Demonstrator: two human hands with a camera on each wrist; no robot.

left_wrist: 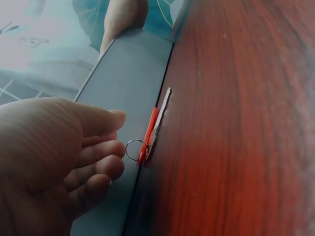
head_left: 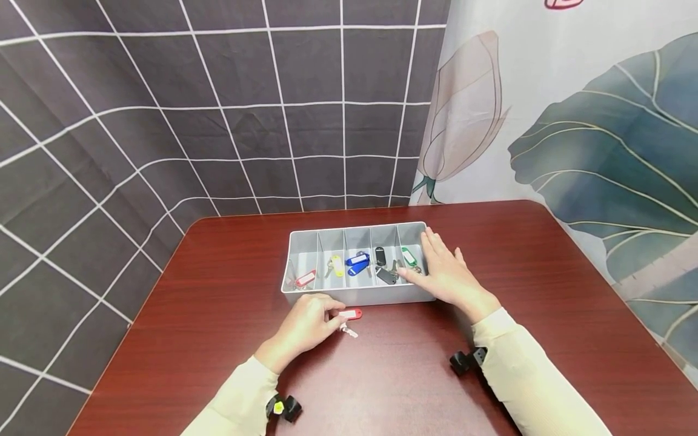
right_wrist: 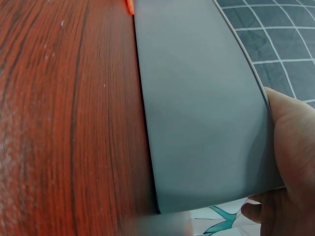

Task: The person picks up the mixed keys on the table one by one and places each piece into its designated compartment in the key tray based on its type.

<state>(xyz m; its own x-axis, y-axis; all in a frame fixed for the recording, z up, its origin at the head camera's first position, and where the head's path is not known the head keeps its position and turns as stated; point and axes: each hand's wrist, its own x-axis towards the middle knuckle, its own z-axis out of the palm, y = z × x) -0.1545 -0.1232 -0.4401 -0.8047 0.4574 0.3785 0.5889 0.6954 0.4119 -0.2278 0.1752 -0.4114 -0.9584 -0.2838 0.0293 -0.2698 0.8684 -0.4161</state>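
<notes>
A red-tagged key (head_left: 351,313) lies on the table against the front of a grey compartment tray (head_left: 351,297). In the left wrist view its metal ring (left_wrist: 137,150) stands up beside the red tag (left_wrist: 150,132). My left hand (head_left: 305,321) is right at it, thumb and loosely bent fingers apart, fingertips close to the ring. My right hand (head_left: 449,272) rests on the tray's right front corner, fingers straight along the end wall and thumb over the front rim. In the right wrist view this hand (right_wrist: 298,142) lies across the tray's edge.
The tray's compartments hold keys with a red tag (head_left: 306,278), yellow tag (head_left: 337,266), blue tags (head_left: 358,267), black tags (head_left: 386,276) and a green tag (head_left: 408,257), left to right. A dark checked curtain (head_left: 305,133) and a floral curtain (head_left: 600,151) hang behind the table (head_left: 218,290).
</notes>
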